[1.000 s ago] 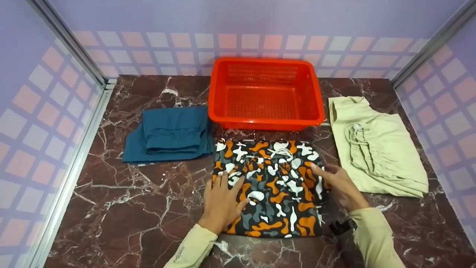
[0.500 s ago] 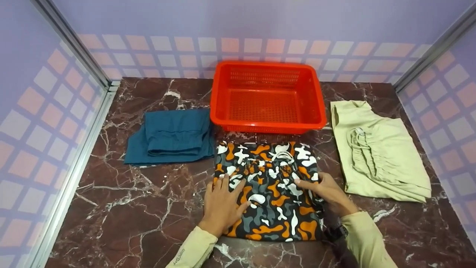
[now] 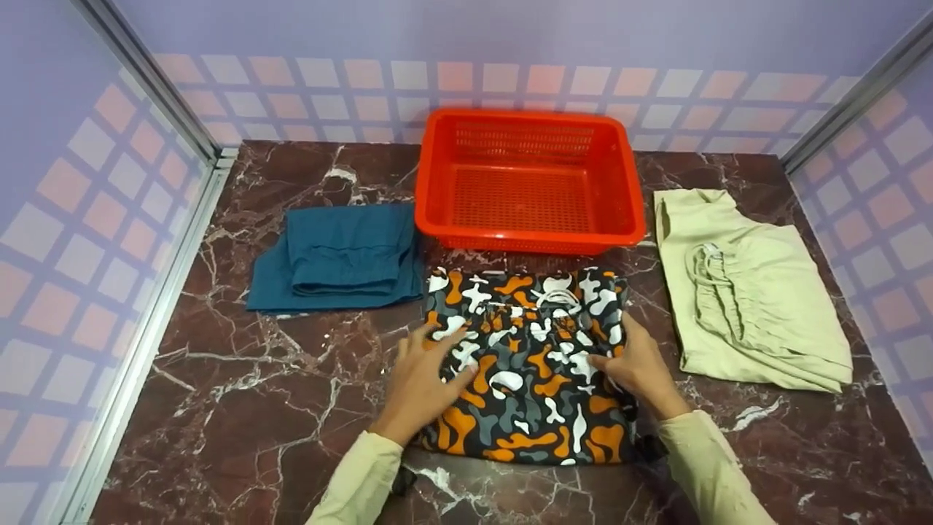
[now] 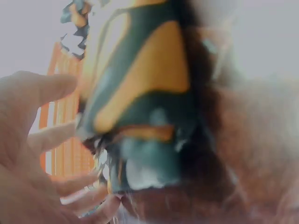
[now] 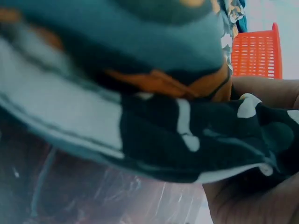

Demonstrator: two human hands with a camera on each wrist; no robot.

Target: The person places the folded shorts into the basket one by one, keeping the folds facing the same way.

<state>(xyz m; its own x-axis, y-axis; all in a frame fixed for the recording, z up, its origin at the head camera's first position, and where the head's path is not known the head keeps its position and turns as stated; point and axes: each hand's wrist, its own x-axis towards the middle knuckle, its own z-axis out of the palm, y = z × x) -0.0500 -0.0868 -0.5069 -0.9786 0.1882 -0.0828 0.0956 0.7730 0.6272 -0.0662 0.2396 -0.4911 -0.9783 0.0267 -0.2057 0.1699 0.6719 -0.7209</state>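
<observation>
While the left hand [image 3: 423,380] touches the patterned garment [image 3: 525,408] with grip relaxed, the right hand [image 3: 641,366] pinches its right edge.

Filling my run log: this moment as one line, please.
left hand: touching patterned garment; right hand: gripping its right edge; red basket: beyond it; teal garment: left; pale garment: right

Head view: high above the surface [image 3: 240,394], from its near side, facing forward and down; far edge and both far corners included. Left wrist view: low, very near the patterned garment [image 3: 539,408], blurred, apparently facing the far edge. Right wrist view: likewise low, near. Common to all three: garment, red basket [image 3: 532,239].
</observation>
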